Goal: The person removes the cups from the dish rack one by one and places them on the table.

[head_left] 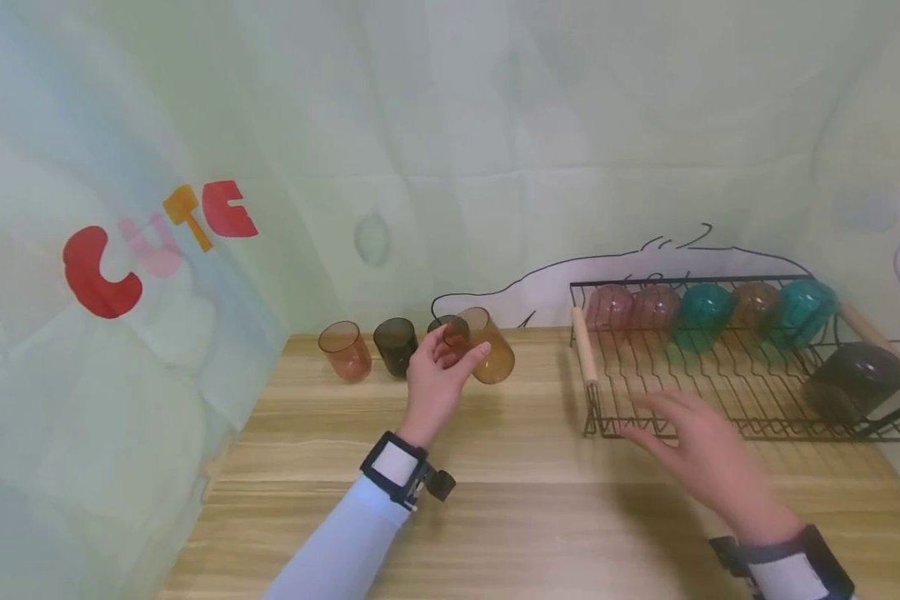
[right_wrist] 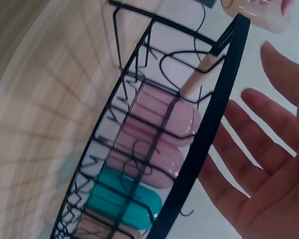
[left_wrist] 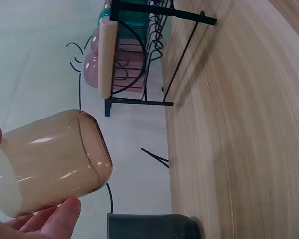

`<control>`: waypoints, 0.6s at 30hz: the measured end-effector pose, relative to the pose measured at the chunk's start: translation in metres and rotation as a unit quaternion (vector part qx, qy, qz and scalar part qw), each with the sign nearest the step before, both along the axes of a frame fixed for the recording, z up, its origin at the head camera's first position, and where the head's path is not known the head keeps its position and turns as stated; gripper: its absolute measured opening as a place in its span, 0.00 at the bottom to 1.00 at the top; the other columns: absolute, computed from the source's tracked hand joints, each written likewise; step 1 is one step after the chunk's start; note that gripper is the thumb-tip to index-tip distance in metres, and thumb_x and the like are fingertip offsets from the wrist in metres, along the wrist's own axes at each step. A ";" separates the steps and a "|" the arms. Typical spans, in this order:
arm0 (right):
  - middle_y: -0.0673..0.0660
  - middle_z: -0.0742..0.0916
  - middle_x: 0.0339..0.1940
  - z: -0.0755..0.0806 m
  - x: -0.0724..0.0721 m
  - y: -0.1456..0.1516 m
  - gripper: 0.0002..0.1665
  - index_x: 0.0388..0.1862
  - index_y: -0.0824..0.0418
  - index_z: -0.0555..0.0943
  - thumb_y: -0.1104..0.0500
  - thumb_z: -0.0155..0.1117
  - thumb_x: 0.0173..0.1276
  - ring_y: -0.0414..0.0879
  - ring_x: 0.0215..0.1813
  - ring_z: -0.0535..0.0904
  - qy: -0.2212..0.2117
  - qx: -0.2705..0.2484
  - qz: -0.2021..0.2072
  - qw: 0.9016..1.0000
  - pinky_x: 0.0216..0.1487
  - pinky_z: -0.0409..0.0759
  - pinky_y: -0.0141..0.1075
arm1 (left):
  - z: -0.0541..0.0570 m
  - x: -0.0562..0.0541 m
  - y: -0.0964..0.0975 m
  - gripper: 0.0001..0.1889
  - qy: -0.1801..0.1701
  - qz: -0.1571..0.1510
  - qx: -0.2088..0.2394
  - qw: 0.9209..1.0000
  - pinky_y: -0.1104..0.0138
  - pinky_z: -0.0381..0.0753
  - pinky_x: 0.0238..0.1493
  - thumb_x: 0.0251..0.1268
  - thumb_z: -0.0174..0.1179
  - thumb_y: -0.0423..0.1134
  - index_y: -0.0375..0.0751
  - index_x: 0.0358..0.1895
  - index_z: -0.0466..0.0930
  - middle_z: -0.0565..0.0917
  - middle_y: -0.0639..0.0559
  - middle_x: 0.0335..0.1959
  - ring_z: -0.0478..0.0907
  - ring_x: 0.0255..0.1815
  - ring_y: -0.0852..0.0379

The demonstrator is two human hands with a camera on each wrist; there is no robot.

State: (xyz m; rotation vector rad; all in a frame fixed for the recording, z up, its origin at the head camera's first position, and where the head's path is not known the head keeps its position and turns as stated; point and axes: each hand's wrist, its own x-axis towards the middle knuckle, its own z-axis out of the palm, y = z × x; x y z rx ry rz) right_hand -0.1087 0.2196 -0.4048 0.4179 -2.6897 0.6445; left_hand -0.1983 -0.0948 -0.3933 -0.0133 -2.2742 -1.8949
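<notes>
My left hand (head_left: 433,387) grips an amber drinking glass (head_left: 498,360) between thumb and fingers. The glass is tilted, and in the left wrist view its base (left_wrist: 97,149) points toward the rack side. Close behind that hand stands a dark glass (head_left: 437,323), partly covered by the fingers. My right hand (head_left: 708,458), fingers spread and holding nothing, hovers at the front of a black wire dish rack (head_left: 675,433). Along the rack's back row sit upside-down glasses: pink ones (right_wrist: 162,114), teal ones (head_left: 705,312) and a brownish one (head_left: 756,304).
A reddish glass (head_left: 347,354) and a dark glass (head_left: 396,346) stand upright at the table's back left. Another dark glass (head_left: 858,379) lies in the rack's front right. The rack has wooden handles (head_left: 583,346). A printed cloth (head_left: 450,167) hangs behind the wooden table (head_left: 495,533).
</notes>
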 end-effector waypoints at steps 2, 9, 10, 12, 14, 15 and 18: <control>0.57 0.83 0.53 0.000 0.002 0.003 0.30 0.54 0.54 0.79 0.39 0.65 0.57 0.55 0.55 0.77 -0.008 0.018 -0.005 1.000 0.54 0.76 0.56 | -0.006 -0.004 0.002 0.39 0.007 0.006 -0.013 1.000 0.63 0.81 0.49 0.43 0.70 0.60 0.44 0.59 0.70 0.79 0.46 0.50 0.79 0.48 0.55; 0.59 0.84 0.50 0.001 0.002 0.005 0.28 0.50 0.54 0.81 0.41 0.69 0.54 0.57 0.52 0.78 -0.022 0.057 -0.011 0.998 0.52 0.76 0.57 | -0.020 -0.016 0.011 0.42 0.025 0.012 -0.033 0.999 0.62 0.81 0.52 0.42 0.72 0.58 0.41 0.61 0.67 0.78 0.41 0.53 0.78 0.51 0.49; 0.59 0.84 0.49 0.001 0.002 0.005 0.27 0.49 0.54 0.81 0.42 0.69 0.54 0.57 0.51 0.79 -0.022 0.060 -0.011 0.998 0.51 0.76 0.57 | -0.021 -0.017 0.012 0.43 0.024 0.013 -0.038 0.999 0.62 0.81 0.52 0.42 0.72 0.58 0.41 0.62 0.67 0.77 0.40 0.53 0.78 0.51 0.50; 0.58 0.85 0.47 0.001 0.003 0.005 0.25 0.47 0.54 0.82 0.43 0.70 0.53 0.55 0.49 0.80 -0.020 0.065 -0.013 0.998 0.49 0.78 0.56 | -0.024 -0.020 0.016 0.44 0.022 0.013 -0.049 0.998 0.62 0.80 0.53 0.42 0.71 0.58 0.41 0.63 0.66 0.77 0.41 0.54 0.78 0.51 0.51; 0.56 0.86 0.45 -0.001 0.003 0.005 0.23 0.45 0.53 0.83 0.43 0.71 0.53 0.53 0.46 0.81 -0.012 0.069 -0.012 0.997 0.46 0.79 0.53 | -0.026 -0.022 0.019 0.43 0.021 0.010 -0.055 0.998 0.62 0.80 0.53 0.43 0.71 0.58 0.42 0.63 0.66 0.76 0.43 0.54 0.77 0.51 0.51; 0.55 0.86 0.43 -0.002 0.003 0.005 0.22 0.44 0.54 0.83 0.44 0.71 0.53 0.52 0.44 0.81 -0.007 0.070 -0.008 0.998 0.45 0.80 0.53 | -0.026 -0.022 0.021 0.43 0.020 0.008 -0.060 0.998 0.62 0.80 0.53 0.43 0.71 0.58 0.43 0.63 0.66 0.76 0.45 0.54 0.77 0.51 0.52; 0.51 0.85 0.37 -0.004 0.002 0.007 0.19 0.39 0.53 0.85 0.46 0.72 0.52 0.48 0.38 0.81 0.013 0.074 -0.001 0.997 0.40 0.82 0.47 | -0.029 -0.025 0.026 0.43 0.022 -0.001 -0.074 0.997 0.62 0.79 0.53 0.44 0.70 0.58 0.45 0.64 0.65 0.75 0.50 0.54 0.75 0.52 0.54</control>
